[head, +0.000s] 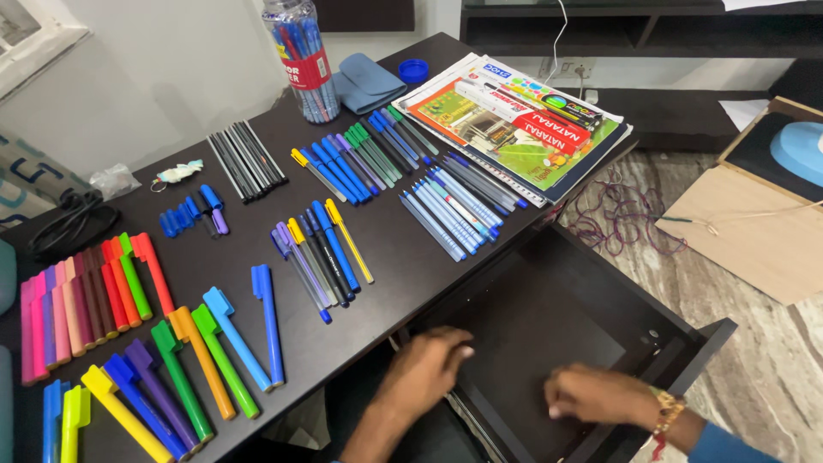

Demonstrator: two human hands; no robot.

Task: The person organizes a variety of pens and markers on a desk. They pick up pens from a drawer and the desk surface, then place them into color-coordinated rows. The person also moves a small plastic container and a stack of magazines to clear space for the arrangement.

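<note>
Dark wood lines the open drawer (pixel 549 317), and both hands rest inside it, grasping nothing. Left hand (pixel 426 370) lies palm down at the drawer's near-left corner, fingers loosely curled; right hand (pixel 600 396) sits flat beside it on the drawer floor. Just above the left hand, on the desk (pixel 390 249), lie rows of pens (pixel 324 249) and coloured markers (pixel 197 360).

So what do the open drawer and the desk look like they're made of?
The drawer looks like dark laminated board: flat matte panels with square edges, both hands inside. The desk seems the same laminate, smooth with a faint sheen. Whether solid wood lies beneath, I cannot tell.
</note>
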